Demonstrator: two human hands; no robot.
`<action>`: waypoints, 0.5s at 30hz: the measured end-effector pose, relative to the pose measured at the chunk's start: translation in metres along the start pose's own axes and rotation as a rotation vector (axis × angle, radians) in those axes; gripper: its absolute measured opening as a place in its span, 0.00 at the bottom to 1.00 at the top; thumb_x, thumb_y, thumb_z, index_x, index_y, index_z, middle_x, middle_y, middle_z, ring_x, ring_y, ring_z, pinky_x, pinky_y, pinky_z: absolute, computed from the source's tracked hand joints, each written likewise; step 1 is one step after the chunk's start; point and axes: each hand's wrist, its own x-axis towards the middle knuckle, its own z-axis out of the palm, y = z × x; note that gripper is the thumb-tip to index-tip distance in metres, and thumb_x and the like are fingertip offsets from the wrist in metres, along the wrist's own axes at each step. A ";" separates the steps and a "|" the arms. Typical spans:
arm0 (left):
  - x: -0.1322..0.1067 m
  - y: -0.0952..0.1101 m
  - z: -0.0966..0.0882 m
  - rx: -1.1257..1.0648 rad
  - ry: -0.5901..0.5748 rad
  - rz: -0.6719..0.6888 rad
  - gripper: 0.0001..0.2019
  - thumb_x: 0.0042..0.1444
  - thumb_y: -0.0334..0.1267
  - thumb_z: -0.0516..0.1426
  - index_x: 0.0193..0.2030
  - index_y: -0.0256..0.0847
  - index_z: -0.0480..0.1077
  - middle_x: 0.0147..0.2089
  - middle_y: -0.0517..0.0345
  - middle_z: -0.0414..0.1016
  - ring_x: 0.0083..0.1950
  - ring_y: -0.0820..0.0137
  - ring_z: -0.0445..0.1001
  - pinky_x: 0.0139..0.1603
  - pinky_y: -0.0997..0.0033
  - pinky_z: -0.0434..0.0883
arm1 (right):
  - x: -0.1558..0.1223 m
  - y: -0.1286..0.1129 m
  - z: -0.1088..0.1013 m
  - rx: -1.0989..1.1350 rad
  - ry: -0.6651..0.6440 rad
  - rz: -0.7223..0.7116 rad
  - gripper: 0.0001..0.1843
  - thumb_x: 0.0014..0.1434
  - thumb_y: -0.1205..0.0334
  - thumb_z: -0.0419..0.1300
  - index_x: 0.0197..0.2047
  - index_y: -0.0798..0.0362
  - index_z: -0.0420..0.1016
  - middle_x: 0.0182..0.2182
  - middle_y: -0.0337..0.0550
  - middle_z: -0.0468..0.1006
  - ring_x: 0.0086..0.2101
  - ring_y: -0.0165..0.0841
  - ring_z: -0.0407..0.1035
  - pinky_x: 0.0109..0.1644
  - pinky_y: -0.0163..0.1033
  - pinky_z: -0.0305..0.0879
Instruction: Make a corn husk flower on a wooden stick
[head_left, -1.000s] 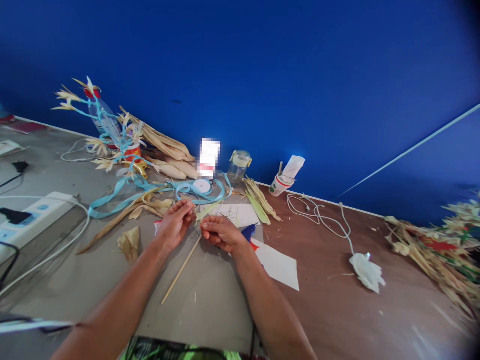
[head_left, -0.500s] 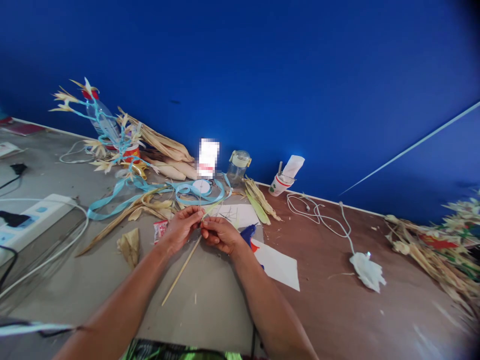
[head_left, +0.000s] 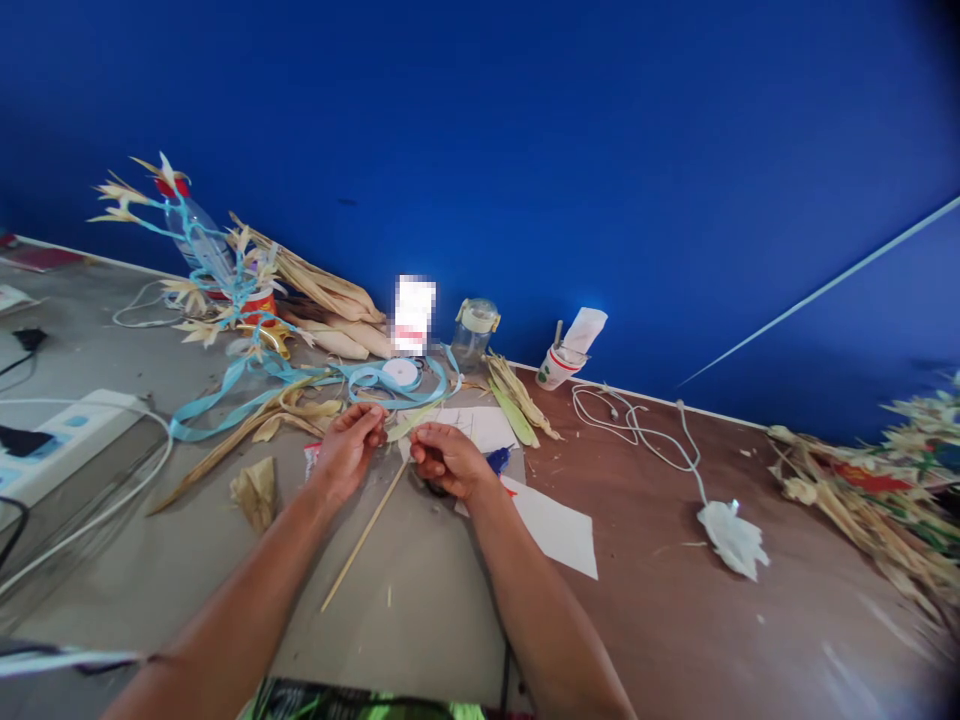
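Observation:
My left hand (head_left: 349, 452) is closed, thumb and fingertips pressed together; anything between them is too small to make out. A short gap to the right, my right hand (head_left: 451, 460) is also in a pinch, and what it grips cannot be told. A pale green husk strip (head_left: 411, 422) shows between and just beyond the fingertips. Below the hands a thin wooden stick (head_left: 365, 536) lies slantwise on the table. The blue glue gun (head_left: 498, 460) is partly hidden behind my right hand. White paper (head_left: 491, 428) with thin dark pieces on it lies behind.
Light blue ribbon (head_left: 367, 385) curls behind the hands, near dry corn husks (head_left: 330, 290) and a clear jar (head_left: 472, 335). A husk-flower branch (head_left: 240, 285) stands left, above a power strip (head_left: 64, 440). A paper cup (head_left: 559, 368) and white cable (head_left: 637, 425) sit right.
My hands have drawn apart, the left one moving left and the right one slightly right. The stick has stayed in place.

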 end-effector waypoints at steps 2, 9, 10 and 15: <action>0.002 0.000 -0.001 -0.004 0.055 0.047 0.10 0.42 0.37 0.67 0.26 0.36 0.70 0.22 0.67 0.63 0.20 0.83 0.57 0.22 0.81 0.58 | -0.003 -0.009 -0.003 0.024 0.053 -0.065 0.10 0.46 0.61 0.64 0.27 0.56 0.67 0.16 0.32 0.69 0.12 0.17 0.48 0.16 0.26 0.39; 0.006 -0.002 -0.005 0.078 0.214 0.163 0.10 0.44 0.40 0.65 0.29 0.38 0.70 0.22 0.66 0.64 0.21 0.80 0.58 0.22 0.79 0.55 | -0.017 -0.045 -0.020 0.027 0.489 -0.412 0.13 0.52 0.54 0.61 0.28 0.54 0.67 0.18 0.32 0.67 0.14 0.18 0.50 0.17 0.27 0.46; 0.006 -0.002 -0.006 0.147 0.224 0.189 0.10 0.46 0.42 0.63 0.29 0.38 0.70 0.22 0.66 0.63 0.22 0.80 0.58 0.22 0.78 0.55 | -0.018 -0.048 -0.023 -0.004 0.586 -0.454 0.15 0.54 0.49 0.59 0.30 0.54 0.68 0.21 0.34 0.69 0.14 0.19 0.54 0.17 0.28 0.49; -0.001 -0.003 -0.005 0.690 0.154 0.312 0.12 0.56 0.45 0.54 0.32 0.39 0.71 0.23 0.64 0.64 0.25 0.74 0.61 0.26 0.75 0.59 | -0.017 -0.048 -0.034 -0.261 0.838 -0.542 0.23 0.56 0.45 0.54 0.50 0.51 0.66 0.45 0.47 0.72 0.27 0.27 0.71 0.27 0.33 0.64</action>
